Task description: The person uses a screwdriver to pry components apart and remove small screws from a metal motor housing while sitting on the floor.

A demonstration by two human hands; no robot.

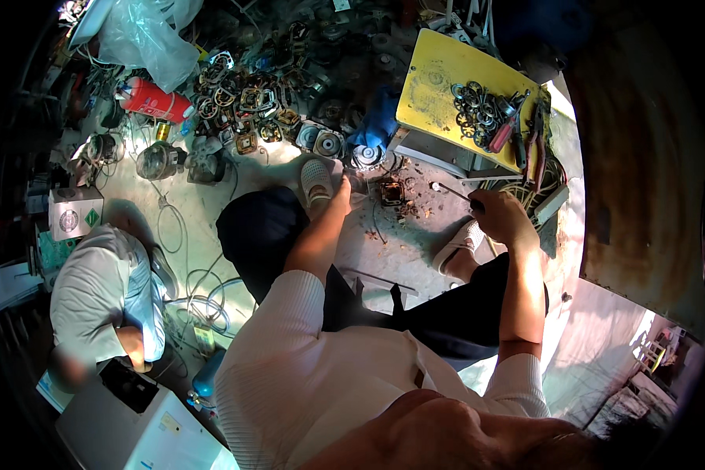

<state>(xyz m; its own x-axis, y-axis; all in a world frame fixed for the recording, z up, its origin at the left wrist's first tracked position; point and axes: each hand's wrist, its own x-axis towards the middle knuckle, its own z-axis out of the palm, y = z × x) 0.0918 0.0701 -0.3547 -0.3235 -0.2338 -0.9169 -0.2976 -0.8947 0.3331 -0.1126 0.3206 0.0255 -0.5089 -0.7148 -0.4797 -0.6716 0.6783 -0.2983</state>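
Observation:
My right hand [503, 215] is closed round the dark handle of a screwdriver [454, 193]. Its thin shaft points left, and a small pale round piece [435, 186] shows at the tip. My left hand [341, 194] is over the floor beside my shoe. A blurred greyish shape [358, 184] lies against its fingers; I cannot tell whether they grip it. On the floor between my hands sits a square motor core with copper-coloured windings [392, 193], with brown scraps [412, 210] scattered round it.
A yellow-topped stand [431, 86] holds metal rings [478, 111], a red-handled screwdriver [503, 135] and pliers [537, 141]. Motor parts [251, 98] are heaped at the back. A red cylinder [155, 102] lies left. Another person [102, 290] crouches at left near loose cables [204, 301].

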